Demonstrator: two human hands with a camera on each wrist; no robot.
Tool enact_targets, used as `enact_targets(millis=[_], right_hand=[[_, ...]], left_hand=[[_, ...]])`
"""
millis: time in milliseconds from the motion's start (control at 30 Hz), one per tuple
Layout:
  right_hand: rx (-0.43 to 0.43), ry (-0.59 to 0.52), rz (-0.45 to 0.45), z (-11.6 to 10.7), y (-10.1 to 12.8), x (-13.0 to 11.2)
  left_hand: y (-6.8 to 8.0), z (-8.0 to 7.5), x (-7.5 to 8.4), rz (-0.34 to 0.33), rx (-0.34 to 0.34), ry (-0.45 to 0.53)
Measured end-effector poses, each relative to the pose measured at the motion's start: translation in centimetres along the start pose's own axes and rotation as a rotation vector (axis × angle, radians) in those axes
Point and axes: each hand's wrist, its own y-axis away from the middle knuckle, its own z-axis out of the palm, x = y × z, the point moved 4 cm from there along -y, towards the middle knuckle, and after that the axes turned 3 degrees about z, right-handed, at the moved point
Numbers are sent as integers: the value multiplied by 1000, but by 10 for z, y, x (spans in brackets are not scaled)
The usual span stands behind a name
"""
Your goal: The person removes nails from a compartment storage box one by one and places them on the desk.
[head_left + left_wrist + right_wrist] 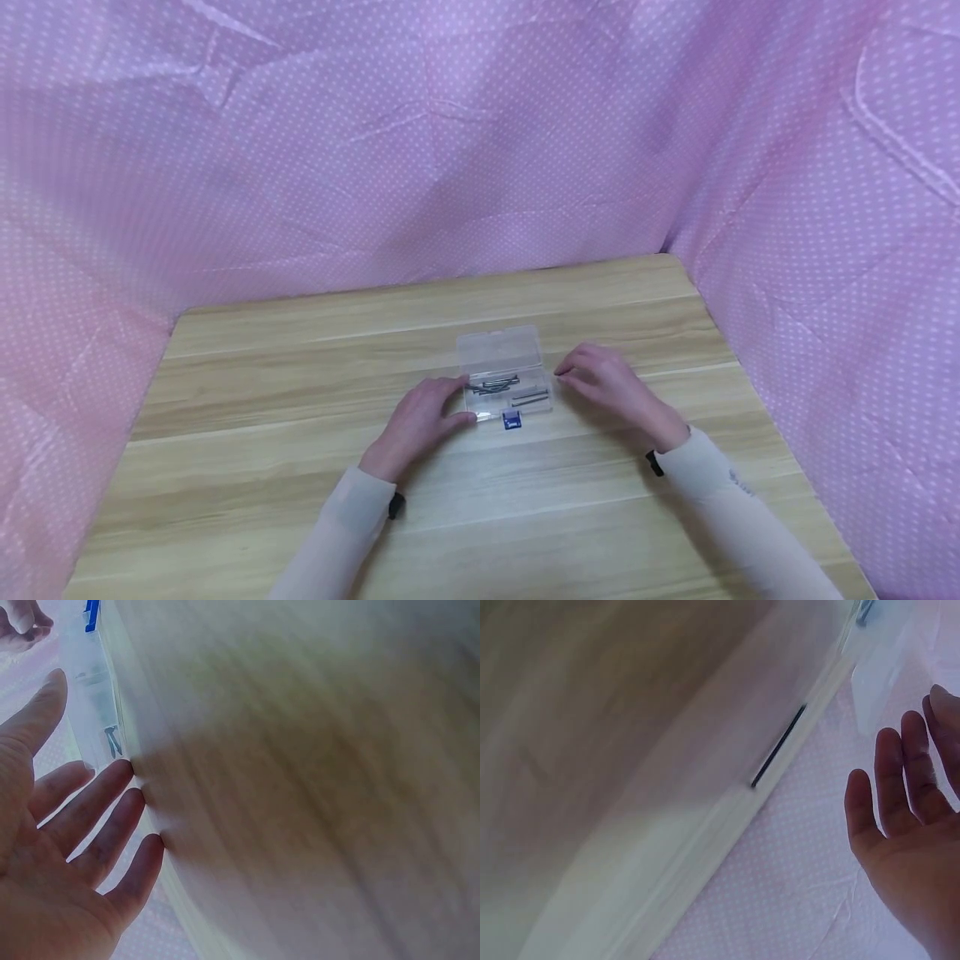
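Note:
A small clear plastic box (510,398) lies open on the wooden table (300,433), its lid (498,348) folded back. Several thin dark metal pins (495,384) lie in its tray, and a blue tab (512,421) sits at its near edge. My left hand (461,400) rests at the box's left side, fingers straight and tips touching it; the left wrist view shows the open palm (67,727) beside the box (94,690). My right hand (567,377) hovers just right of the box, fingers relaxed and holding nothing. In the right wrist view this open hand (926,727) is near the clear box (885,667).
Pink dotted cloth (450,125) walls in the table at the back and on both sides. Bare wood stretches left, right and in front of the box. One dark pin (780,746) shows in the right wrist view, blurred.

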Motion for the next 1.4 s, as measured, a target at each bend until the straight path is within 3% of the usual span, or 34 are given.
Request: enact_targets(millis=[233, 733, 1400], right_hand=[[-46, -57, 28, 14, -2, -8], [-146, 49, -14, 31, -9, -19], [-192, 94, -4, 35, -13, -22]], left_hand=[[1, -1, 1, -3, -2, 5], [0, -2, 2, 0, -4, 15], [0, -3, 2, 4, -9, 13]])
